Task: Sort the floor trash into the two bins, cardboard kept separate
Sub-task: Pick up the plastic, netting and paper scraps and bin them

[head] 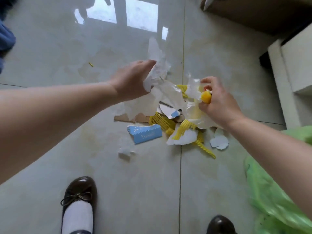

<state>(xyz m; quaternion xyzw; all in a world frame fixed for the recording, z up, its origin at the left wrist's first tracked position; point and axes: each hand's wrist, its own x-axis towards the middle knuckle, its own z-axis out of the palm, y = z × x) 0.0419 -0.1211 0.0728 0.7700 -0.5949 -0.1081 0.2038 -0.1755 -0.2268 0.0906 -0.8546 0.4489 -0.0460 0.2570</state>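
Observation:
A heap of trash lies on the tiled floor: white paper scraps (168, 97), yellow foam netting (160, 121), a torn brown cardboard piece (121, 117), a blue torn box piece (146, 135) and small white-blue scraps (219, 141). My left hand (131, 80) hovers over the heap, closed on a crumpled white paper (158, 65) that sticks up past the fingers. My right hand (217, 102) is closed on a bundle of thin plastic film (194, 88) and a yellow wrapper (206, 97). A green bin bag (273, 191) bulges at the lower right.
A brown cardboard box (253, 12) stands at the top right, next to a white cabinet (290, 68). My two dark shoes (81, 193) stand near the bottom edge. A tiny yellow scrap (91, 64) lies apart at the left. Blue fabric (5, 38) shows at the left edge.

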